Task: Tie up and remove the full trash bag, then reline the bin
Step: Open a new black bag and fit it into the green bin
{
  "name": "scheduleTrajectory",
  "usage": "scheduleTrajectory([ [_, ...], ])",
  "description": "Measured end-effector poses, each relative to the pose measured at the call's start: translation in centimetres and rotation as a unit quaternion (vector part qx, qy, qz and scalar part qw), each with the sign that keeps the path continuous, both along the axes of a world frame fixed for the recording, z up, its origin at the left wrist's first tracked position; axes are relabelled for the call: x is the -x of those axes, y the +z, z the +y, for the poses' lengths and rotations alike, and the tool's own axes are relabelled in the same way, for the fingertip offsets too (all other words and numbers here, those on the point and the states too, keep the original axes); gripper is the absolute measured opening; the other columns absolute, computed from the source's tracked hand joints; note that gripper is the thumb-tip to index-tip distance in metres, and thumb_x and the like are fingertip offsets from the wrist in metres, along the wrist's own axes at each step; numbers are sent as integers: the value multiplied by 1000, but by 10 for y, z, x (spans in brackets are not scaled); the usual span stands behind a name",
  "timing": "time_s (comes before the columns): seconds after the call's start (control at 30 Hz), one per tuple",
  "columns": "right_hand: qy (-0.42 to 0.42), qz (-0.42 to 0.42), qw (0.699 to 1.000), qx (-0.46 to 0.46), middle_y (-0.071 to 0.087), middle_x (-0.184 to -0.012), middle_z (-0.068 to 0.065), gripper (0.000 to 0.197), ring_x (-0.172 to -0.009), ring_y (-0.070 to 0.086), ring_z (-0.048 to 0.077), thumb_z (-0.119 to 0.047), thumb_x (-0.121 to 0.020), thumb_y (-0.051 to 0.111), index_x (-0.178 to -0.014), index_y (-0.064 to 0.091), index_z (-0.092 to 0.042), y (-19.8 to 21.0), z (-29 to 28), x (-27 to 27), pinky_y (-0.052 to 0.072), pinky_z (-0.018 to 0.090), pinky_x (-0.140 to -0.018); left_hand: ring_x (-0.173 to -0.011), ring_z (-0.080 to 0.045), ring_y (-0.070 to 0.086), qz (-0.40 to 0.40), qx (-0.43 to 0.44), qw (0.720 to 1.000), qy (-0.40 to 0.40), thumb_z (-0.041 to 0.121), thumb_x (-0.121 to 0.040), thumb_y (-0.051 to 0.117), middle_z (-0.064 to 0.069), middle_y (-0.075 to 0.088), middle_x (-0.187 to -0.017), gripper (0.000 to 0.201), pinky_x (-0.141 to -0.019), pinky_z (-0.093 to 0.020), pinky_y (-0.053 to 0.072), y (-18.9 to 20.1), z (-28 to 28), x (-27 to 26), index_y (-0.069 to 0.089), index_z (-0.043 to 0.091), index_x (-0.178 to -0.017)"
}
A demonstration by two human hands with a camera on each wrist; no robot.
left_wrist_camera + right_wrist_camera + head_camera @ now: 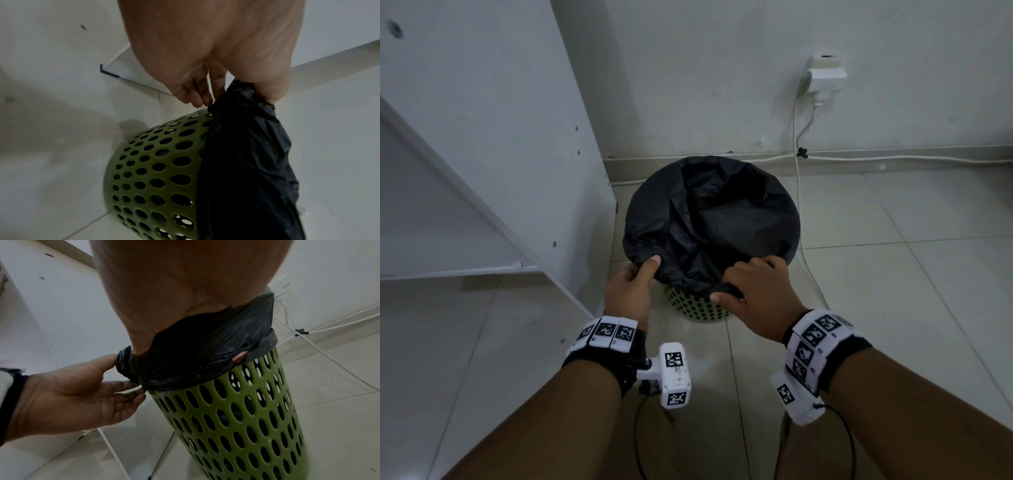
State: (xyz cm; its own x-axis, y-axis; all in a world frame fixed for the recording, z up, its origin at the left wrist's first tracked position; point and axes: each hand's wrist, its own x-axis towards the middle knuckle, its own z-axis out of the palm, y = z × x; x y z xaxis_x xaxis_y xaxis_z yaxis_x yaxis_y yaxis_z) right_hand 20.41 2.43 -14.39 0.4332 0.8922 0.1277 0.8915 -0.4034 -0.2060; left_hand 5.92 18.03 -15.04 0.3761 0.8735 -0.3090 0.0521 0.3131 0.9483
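Observation:
A green perforated bin (698, 310) stands on the tiled floor, lined with a black trash bag (709, 212) whose edge is folded over the rim. My left hand (643, 274) is at the near-left rim: its thumb lies on top of the bag and its fingers (127, 382) reach under the rolled edge, pinching it. On the near-right rim my right hand (729, 287) has its fingers curled into the bag's edge. In the left wrist view the bag (246, 162) hangs bunched over the bin's side (154, 170). The bag's contents are hidden.
A white shelf unit (482, 137) stands close on the bin's left. Behind the bin is the wall, with a plug adapter (825, 75). Its white cable (799, 192) drops past the bin's right side onto the floor. Open tiled floor (911, 274) lies to the right.

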Motion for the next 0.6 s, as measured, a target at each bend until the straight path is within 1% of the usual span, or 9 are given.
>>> scheduleTrajectory([
  [0.07,1,-4,1000,0,53,-74,-9,45,-77,52,16,-67,-86,34,-79,55,-28,0,0,0,29,36,-88,-91,-4,64,11,-6,1000,-14,32,-89,71,22,67,-90,6,-85,-25,46,1,2,2,67,37,-89],
  [0.2,-2,-7,1000,6,50,-73,-10,45,-76,51,15,-68,-85,34,-78,53,-28,-1,1,1,26,35,-87,-83,5,59,36,-53,997,-40,34,-92,67,22,65,-86,4,-72,-20,43,6,5,5,67,36,-95],
  [0.33,-4,-4,1000,0,47,-72,-11,44,-76,50,15,-67,-86,35,-77,52,-28,0,1,1,25,34,-87,-76,11,61,10,-61,997,-41,27,-93,67,21,66,-87,9,-60,-2,44,5,3,3,67,30,-102],
  [0.37,-4,-4,1000,1,47,-72,-11,44,-75,50,15,-67,-86,34,-78,52,-27,0,1,2,25,34,-87,-75,12,63,-5,-51,998,-33,24,-93,68,20,68,-89,13,-62,-2,45,4,2,2,67,28,-105],
  [0.43,-6,-2,1000,-1,47,-72,-11,45,-75,50,15,-66,-86,34,-78,53,-27,0,1,2,27,35,-88,-83,9,67,-28,-24,999,-3,20,-91,71,13,71,-97,23,-67,-7,49,-2,3,0,65,21,-113],
  [0.47,-8,-1,1000,-2,45,-72,-12,45,-75,50,15,-66,-86,34,-78,53,-27,0,1,2,28,36,-88,-89,4,68,-27,-15,1000,3,21,-91,71,11,72,-98,22,-69,-9,50,-3,3,0,66,22,-112],
  [0.5,-9,1,1000,-3,44,-72,-12,44,-75,49,15,-66,-86,34,-79,53,-27,0,1,3,29,36,-88,-91,0,68,-6,-24,1000,-1,24,-90,71,11,73,-96,14,-73,-14,51,-4,4,-1,69,26,-104],
  [0.53,-9,0,1000,-4,43,-72,-13,44,-75,49,15,-66,-86,35,-79,53,-27,0,2,3,29,37,-89,-89,-3,69,19,-43,999,-6,28,-90,71,13,74,-91,4,-75,-20,50,-4,5,-1,70,32,-92],
  [0.6,-11,0,1000,-6,43,-72,-13,44,-75,48,14,-66,-86,35,-79,53,-27,0,2,3,30,37,-89,-73,-7,64,67,-81,994,-7,37,-88,70,16,69,-71,18,-73,-28,46,-2,6,-1,69,34,-70],
])
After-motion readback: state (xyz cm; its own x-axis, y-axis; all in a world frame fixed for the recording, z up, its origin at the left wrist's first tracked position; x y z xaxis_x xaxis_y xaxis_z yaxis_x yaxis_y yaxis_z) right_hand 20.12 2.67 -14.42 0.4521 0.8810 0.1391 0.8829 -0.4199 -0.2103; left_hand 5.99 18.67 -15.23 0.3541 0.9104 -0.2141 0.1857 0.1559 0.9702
